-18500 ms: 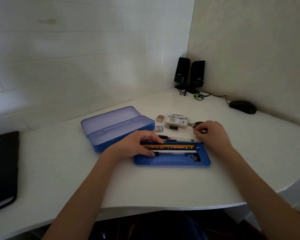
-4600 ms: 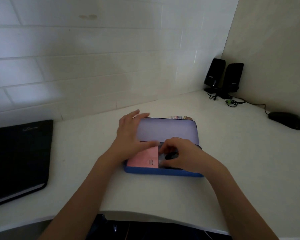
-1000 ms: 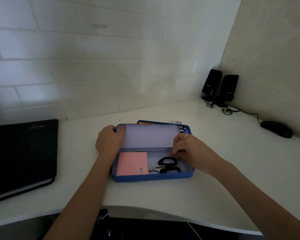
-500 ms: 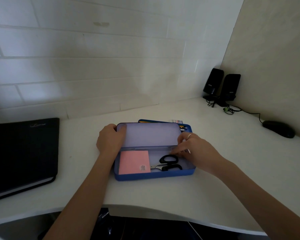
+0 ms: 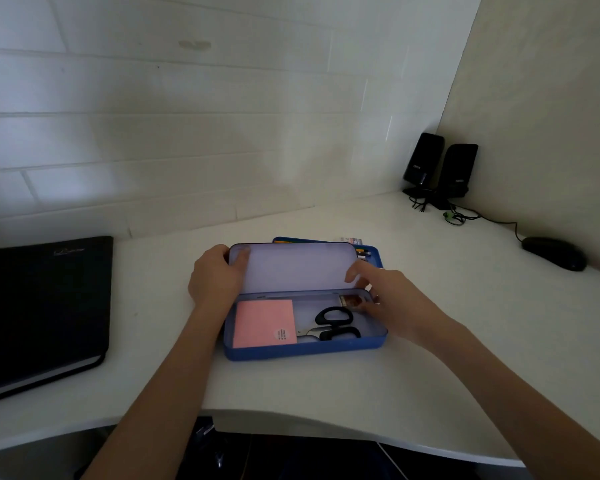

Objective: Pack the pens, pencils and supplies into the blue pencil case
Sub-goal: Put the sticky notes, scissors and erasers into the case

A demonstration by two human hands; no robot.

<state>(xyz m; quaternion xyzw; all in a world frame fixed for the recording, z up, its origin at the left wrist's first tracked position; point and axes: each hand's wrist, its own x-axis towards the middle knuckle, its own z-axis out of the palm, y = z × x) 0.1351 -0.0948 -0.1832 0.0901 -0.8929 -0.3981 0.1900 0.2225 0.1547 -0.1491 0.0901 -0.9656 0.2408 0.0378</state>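
Note:
The blue pencil case (image 5: 302, 349) lies open on the white desk, its lid (image 5: 291, 266) standing up. Inside are a pink sticky-note pad (image 5: 262, 320) at the left and black-handled scissors (image 5: 331, 325) to its right. A small brown eraser (image 5: 352, 301) sits at the case's back right corner, under the fingertips of my right hand (image 5: 388, 299). My left hand (image 5: 215, 277) grips the lid's left edge. Behind the lid lies the blue inner tray (image 5: 373, 254) with pens and pencils, mostly hidden.
A black notebook (image 5: 39, 313) lies at the left of the desk. Two black speakers (image 5: 439, 168) with cables stand in the far right corner, and a black mouse (image 5: 553, 256) lies at the right. A small printed packet (image 5: 352, 240) peeks out behind the tray.
My right hand has set the small brown eraser into the case's back right corner. My left hand stays on the lid. Earlier, the pad and scissors went in.

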